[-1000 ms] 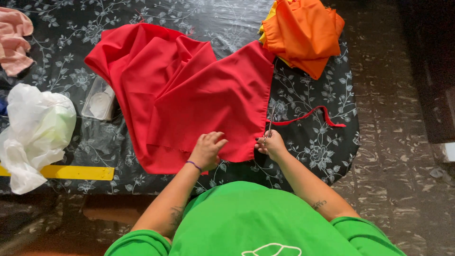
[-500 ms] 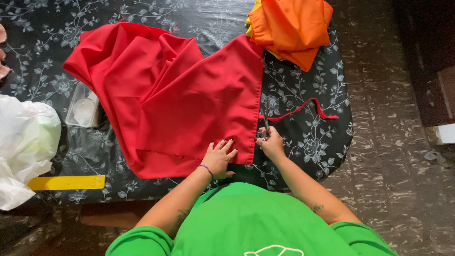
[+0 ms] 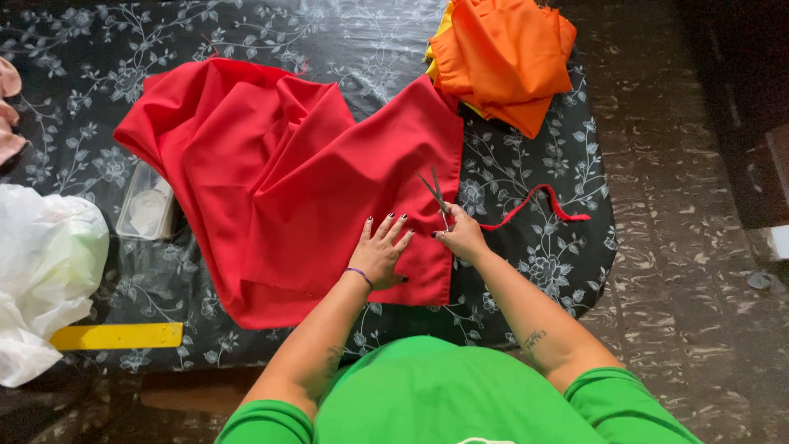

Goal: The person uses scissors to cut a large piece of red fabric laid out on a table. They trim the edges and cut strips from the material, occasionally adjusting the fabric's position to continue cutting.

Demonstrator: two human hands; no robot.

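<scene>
A large piece of red fabric (image 3: 296,173) lies spread and partly folded on a table with a black floral cloth (image 3: 534,238). My left hand (image 3: 380,251) rests flat on the fabric near its lower right corner, fingers spread. My right hand (image 3: 462,236) grips a pair of scissors (image 3: 436,196), whose blades are parted and point up along the fabric's right edge. A thin red strip (image 3: 534,210) of cut fabric curls away to the right of the scissors.
Folded orange and yellow fabric (image 3: 501,53) sits at the table's far right. A clear plastic container (image 3: 148,205), a white plastic bag (image 3: 45,271), a yellow ruler (image 3: 119,335) and pink cloth (image 3: 8,115) lie at the left. Dark patterned floor (image 3: 690,247) surrounds the table.
My right hand has moved the scissors further up the red fabric's right edge. My left hand has shifted right, flat beside the cut. The view has drifted left.
</scene>
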